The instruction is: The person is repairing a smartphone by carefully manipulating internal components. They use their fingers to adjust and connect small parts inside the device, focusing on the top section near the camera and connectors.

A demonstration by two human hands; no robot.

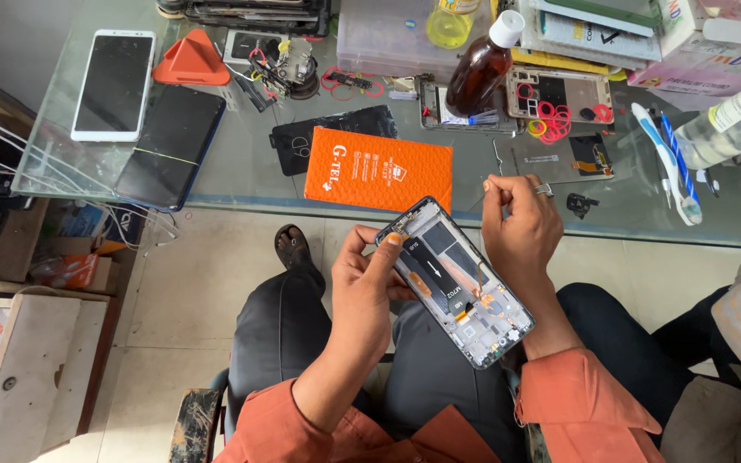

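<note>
While we look down over the glass table (242,171), we count one orange packet (379,169), one white phone (114,83), one brown bottle (479,73) and two toothbrushes (671,159) on it. Above our lap, our left hand (362,283) is closed around one opened phone (456,279). Our right hand (518,227) pinches thumb and forefinger together just beside it; what it grips we cannot tell.

An orange flat packet (378,169) lies at the glass table's (242,163) near edge, a white phone with dark screen (113,83) toward its left edge, a white-labelled brown bottle (484,67) farther back.
</note>
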